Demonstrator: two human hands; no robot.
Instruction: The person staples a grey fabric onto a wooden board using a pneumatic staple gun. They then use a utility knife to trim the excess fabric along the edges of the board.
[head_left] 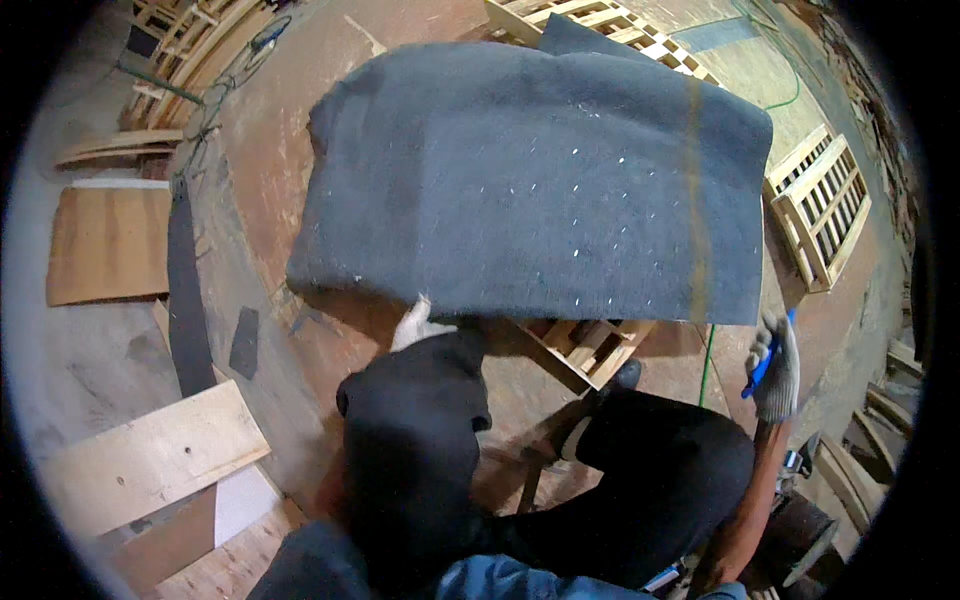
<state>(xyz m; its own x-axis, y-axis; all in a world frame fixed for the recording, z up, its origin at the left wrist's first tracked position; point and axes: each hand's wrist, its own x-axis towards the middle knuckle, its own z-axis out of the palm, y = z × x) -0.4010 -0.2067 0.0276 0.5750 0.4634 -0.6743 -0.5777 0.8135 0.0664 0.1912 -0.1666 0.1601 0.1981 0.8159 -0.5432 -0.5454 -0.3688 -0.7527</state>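
A large dark grey fabric sheet [540,200], felt-like and flecked with small white bits, lies spread in front of me with a brownish stripe near its right end. At its near edge, left of centre, my left hand [412,326] in a white glove is closed on the sheet's border; some fingers are hidden. Off the sheet's near right corner, my gloved right hand [778,372] is wrapped round a slim blue tool [762,368], its working end not clear. Under the near edge, part of a slatted wooden frame [590,350] shows.
Slatted wooden frames [825,205] stand at the right, with another frame [640,35] behind the sheet. Wooden boards [150,455] and a brown panel [110,245] lie at left beside dark fabric strips [190,290]. A green hose [708,365] runs along the floor near my knee.
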